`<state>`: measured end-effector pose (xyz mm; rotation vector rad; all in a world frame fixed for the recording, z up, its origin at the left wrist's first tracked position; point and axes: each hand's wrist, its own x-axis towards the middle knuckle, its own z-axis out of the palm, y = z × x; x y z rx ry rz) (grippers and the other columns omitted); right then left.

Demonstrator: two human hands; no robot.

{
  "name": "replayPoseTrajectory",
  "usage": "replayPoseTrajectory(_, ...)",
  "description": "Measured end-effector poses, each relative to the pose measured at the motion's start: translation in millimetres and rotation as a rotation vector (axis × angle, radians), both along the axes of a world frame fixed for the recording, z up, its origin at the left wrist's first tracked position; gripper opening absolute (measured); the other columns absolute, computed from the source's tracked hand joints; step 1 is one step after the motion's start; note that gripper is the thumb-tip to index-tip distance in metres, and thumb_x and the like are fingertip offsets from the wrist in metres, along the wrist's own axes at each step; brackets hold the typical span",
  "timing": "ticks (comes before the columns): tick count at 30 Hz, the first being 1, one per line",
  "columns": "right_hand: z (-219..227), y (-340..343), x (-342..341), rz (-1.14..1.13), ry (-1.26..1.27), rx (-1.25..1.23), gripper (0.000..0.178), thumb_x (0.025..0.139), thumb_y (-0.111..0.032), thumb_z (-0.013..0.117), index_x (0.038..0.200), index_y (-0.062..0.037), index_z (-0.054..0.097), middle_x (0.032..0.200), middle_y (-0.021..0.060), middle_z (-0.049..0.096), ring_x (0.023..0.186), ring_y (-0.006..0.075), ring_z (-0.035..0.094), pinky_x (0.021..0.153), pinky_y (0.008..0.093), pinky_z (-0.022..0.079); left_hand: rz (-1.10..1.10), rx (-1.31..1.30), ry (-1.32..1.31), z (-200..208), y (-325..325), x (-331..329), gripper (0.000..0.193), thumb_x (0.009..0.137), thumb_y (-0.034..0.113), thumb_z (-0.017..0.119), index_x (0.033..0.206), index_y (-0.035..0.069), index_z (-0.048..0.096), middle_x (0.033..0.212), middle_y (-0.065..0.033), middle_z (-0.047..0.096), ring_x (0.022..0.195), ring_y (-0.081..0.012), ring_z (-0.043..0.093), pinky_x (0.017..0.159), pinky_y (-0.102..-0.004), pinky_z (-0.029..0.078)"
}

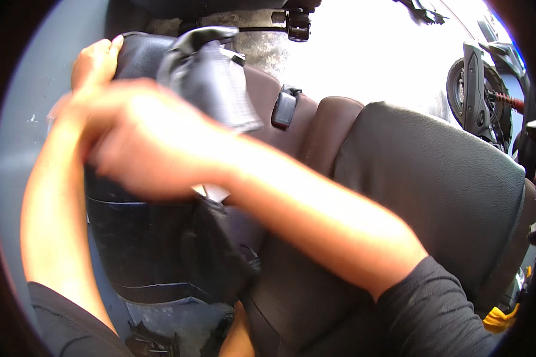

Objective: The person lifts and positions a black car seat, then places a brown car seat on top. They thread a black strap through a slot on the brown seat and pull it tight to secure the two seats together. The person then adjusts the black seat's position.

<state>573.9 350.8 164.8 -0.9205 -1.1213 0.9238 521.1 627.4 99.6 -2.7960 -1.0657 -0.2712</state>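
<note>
A black leather-look seat cover (143,250) lies over the seat section at the left, with a seam across it. Its loose flap (211,89) is folded up and shows a paler grey side. At the far left corner, my left hand (95,62) has its fingers curled round the cover's edge. My right hand (146,140) crosses over the left forearm, above the cover. Motion smears its fingers, so what they hold, if anything, cannot be made out. Part of the cover is hidden behind the right hand and forearm.
Brown seat upholstery (262,80) carries a black seat-belt buckle (284,107). A dark padded seat section (435,172) stands at the right. Beyond it is a motorcycle wheel (497,98). A grey wall (30,143) rises close on the left. A yellow item (500,319) shows low at the right.
</note>
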Motion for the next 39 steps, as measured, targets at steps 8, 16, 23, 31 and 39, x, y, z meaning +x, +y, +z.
replayPoseTrajectory(8,-57.3,6.1,5.9,-0.486,-0.455,-0.452,0.033,0.091,-0.016,0.069,0.118,0.0020,0.072,0.111,0.0248,0.074,0.107,0.0374,0.072,0.095,0.0437,0.056,0.302,-0.527,-0.101,-1.3,-19.9,-268.2,0.060,0.105,0.055,0.052,0.115,-0.003,0.065,0.111,-0.0238,0.070,0.108,-0.0350,0.066,0.094,-0.0442,0.049)
replayPoseTrajectory(16,-2.4,6.0,-127.6,-0.061,-0.963,-0.216,0.041,0.090,-0.014,0.074,0.128,-0.0006,0.063,0.126,0.0197,0.064,0.123,0.0376,0.057,0.106,0.0441,0.047,1.305,-0.875,-0.932,-83.8,-267.8,-588.3,0.111,0.089,0.071,0.067,0.164,0.004,0.020,0.170,-0.0185,0.024,0.155,-0.0340,0.026,0.126,-0.0484,0.021)
replayPoseTrajectory(23,-64.8,41.6,-299.3,0.220,-1.179,-0.101,0.065,0.085,-0.027,0.081,0.142,-0.0058,0.058,0.149,0.0178,0.054,0.145,0.0414,0.041,0.120,0.0531,0.034,1.524,-0.864,-1.279,-128.2,-282.2,-601.2,0.080,0.105,0.062,0.047,0.135,-0.011,0.059,0.140,-0.0233,0.062,0.128,-0.0291,0.059,0.107,-0.0393,0.047)
replayPoseTrajectory(31,-113.8,115.6,-415.7,0.615,-1.640,-0.359,0.058,0.096,-0.065,0.055,0.119,-0.0154,0.075,0.120,0.0119,0.072,0.121,0.0301,0.064,0.113,0.0585,0.034,1.394,-0.789,-0.733,-145.2,-208.4,-630.7,0.061,0.103,0.049,0.062,0.084,-0.009,0.070,0.085,-0.0251,0.072,0.077,-0.0319,0.065,0.078,-0.0478,0.049)
replayPoseTrajectory(39,-110.8,101.6,-408.6,0.424,-1.408,-0.382,0.050,0.099,-0.056,0.057,0.092,-0.0113,0.079,0.090,0.0113,0.075,0.097,0.0320,0.071,0.109,0.0533,0.040,1.194,-0.612,-0.367,-135.3,-200.3,-621.2,0.062,0.101,0.052,0.060,0.085,-0.007,0.071,0.093,-0.0315,0.070,0.090,-0.0504,0.067,0.083,-0.0527,0.051)
